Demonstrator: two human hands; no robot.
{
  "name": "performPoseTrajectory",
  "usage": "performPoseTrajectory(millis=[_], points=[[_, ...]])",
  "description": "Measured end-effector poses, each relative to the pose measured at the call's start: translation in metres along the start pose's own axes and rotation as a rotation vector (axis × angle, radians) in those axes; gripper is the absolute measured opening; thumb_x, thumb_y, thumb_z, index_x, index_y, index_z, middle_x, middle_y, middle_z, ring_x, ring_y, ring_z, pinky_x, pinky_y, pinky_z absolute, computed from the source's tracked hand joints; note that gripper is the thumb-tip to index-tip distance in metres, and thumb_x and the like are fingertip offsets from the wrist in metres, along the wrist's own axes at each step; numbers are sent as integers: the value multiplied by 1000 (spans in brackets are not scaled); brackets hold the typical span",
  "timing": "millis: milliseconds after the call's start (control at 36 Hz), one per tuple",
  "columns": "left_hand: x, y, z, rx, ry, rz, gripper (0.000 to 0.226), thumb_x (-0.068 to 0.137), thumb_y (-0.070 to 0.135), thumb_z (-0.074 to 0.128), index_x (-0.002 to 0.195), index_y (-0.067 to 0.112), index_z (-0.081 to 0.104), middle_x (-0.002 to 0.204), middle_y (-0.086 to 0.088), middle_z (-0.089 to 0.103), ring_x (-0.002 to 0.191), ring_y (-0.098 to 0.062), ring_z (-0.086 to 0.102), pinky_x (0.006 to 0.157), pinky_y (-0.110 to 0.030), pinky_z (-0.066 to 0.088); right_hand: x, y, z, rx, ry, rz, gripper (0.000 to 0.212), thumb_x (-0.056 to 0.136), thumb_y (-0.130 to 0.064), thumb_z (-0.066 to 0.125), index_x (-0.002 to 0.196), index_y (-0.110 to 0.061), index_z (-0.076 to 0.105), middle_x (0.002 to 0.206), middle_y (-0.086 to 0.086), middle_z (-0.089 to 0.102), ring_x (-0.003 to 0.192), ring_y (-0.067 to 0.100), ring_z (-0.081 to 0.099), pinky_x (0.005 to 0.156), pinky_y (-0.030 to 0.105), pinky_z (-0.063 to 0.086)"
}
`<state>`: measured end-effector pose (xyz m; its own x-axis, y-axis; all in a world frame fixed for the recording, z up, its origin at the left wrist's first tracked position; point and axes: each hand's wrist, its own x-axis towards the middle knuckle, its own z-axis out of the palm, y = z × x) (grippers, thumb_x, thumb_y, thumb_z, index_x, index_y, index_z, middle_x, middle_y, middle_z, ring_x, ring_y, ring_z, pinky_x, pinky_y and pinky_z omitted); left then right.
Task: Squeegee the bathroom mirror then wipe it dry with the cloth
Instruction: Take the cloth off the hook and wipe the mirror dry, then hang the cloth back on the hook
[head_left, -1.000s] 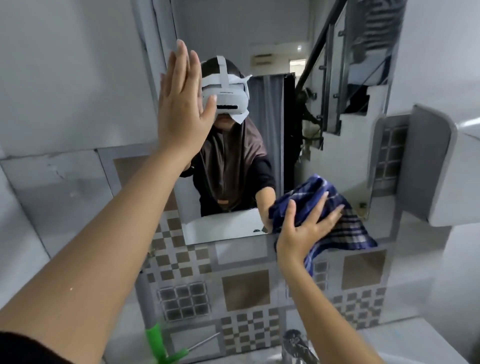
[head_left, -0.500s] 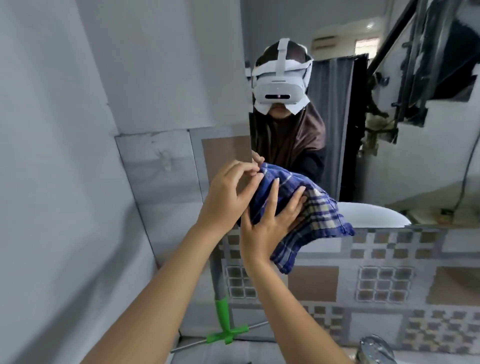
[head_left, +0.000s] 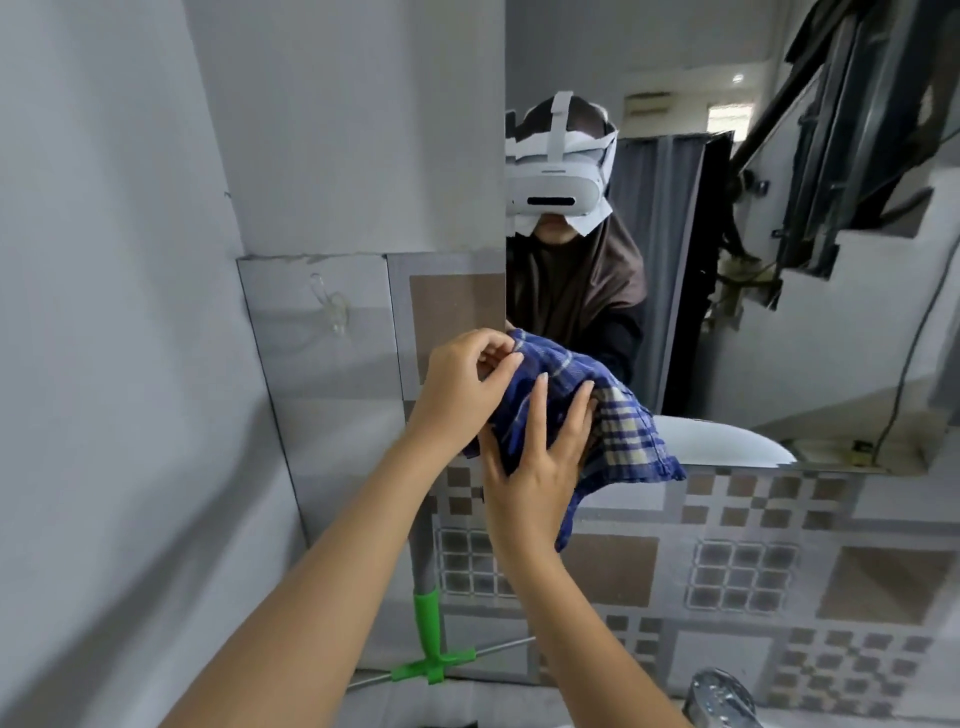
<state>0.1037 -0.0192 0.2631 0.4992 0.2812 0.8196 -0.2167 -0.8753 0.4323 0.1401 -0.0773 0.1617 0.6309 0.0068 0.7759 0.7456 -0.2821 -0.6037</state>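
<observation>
A blue checked cloth (head_left: 618, 431) is bunched against the lower left corner of the mirror (head_left: 779, 312). My right hand (head_left: 535, 467) lies flat on the cloth with fingers spread, pressing it to the glass. My left hand (head_left: 462, 384) pinches the cloth's upper left edge between thumb and fingers. The squeegee (head_left: 430, 639), with a grey handle and a green T-shaped head, leans upright against the tiled wall below my forearms.
The mirror reflects a person in a white headset, a curtain and a staircase. Patterned grey and brown tiles (head_left: 753, 571) cover the wall under the mirror. A plain grey wall (head_left: 130, 312) stands close on the left. A chrome tap (head_left: 722, 696) sits at the bottom right.
My left hand came down from high on the mirror and took hold of the cloth's edge. The cloth and my right hand moved to the mirror's lower left corner as my view turned left.
</observation>
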Motion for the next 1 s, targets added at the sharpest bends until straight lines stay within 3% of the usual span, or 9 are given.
performPoseTrajectory(millis=[194,278,361,417,472,611,722,861,1000], points=[[4,13,-22,36,-80,19,9,89,9,60,95,6,65,92,-4,66,81,-10,60,74,-11,47,1,-8,-47,120,-10,-148,48,96,-27,47,142,-21,34,154,6,22,141,22,24,103,53,38],[-1,18,-40,86,-143,72,9,89,9,58,95,8,65,92,-2,65,82,-10,60,76,-19,50,15,-17,-67,278,-70,-161,43,98,-22,43,140,-17,40,152,4,30,140,15,27,107,43,38],[-8,26,-62,96,-229,147,12,88,6,59,96,9,67,90,-1,64,82,-7,59,77,-19,50,29,-32,-83,389,-261,-101,40,98,-17,42,138,-18,42,144,-2,42,133,6,36,108,26,35],[-12,32,-77,84,-275,191,13,87,3,60,96,8,68,89,2,63,83,-5,59,76,-15,48,38,-40,-91,381,-406,-85,38,98,-16,42,135,-20,47,131,1,57,112,0,50,92,9,40],[-16,37,-90,70,-303,214,15,86,2,61,97,8,69,88,5,62,84,-3,59,76,-12,47,41,-48,-95,386,-523,-92,37,97,-15,44,133,-21,49,116,4,66,90,-1,55,73,4,40],[-30,43,-121,73,-330,192,13,87,2,60,94,10,68,88,5,63,83,-4,60,72,-14,48,32,-67,-99,513,-610,-82,24,91,-17,57,114,-18,65,105,-7,69,96,0,62,85,18,49],[-53,35,-139,54,-257,56,13,90,4,56,90,17,59,90,8,60,84,-7,59,74,-14,48,34,-81,-100,577,-621,-73,9,84,-18,68,92,-18,71,83,-6,71,79,3,66,74,17,51],[-88,15,-139,-102,-137,-162,14,90,10,56,93,24,55,86,2,58,75,-12,60,68,-20,50,46,-110,-91,460,-624,-161,3,81,-17,70,80,-18,68,67,-14,63,62,-5,58,58,9,45],[-100,-4,-130,-211,78,-306,18,83,11,67,96,22,66,91,6,67,79,-12,65,73,-20,51,60,-114,-67,318,-574,-165,11,81,-24,69,73,-28,62,59,-11,60,57,6,57,59,35,53]])
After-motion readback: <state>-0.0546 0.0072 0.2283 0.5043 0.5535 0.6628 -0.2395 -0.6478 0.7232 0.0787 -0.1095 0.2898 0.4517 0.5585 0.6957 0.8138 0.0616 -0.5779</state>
